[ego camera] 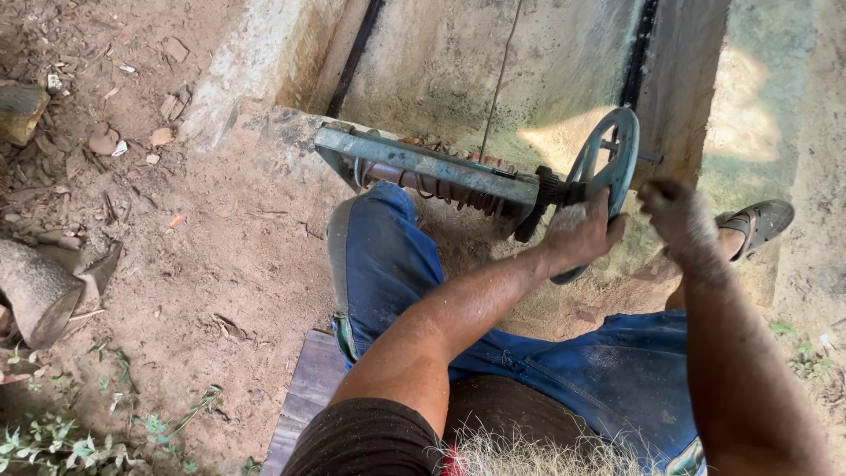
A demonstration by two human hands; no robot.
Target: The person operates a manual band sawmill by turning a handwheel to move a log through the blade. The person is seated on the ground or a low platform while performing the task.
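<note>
Two concrete walls (441,62) drop into a pit ahead, and its near edge runs under a blue metal frame (423,163) that carries a rusty spring (441,185). Open dirt ground (220,264) spreads wide on the left, past a log (35,291) and scattered chips. At the frame's right end, over the pit, stands a blue handwheel (608,163). The left hand (577,234) is closed around the wheel's lower rim. The right hand (674,211) is curled shut just beside the rim; whether it touches is unclear. A sandal (762,220) rests near the right wall.
</note>
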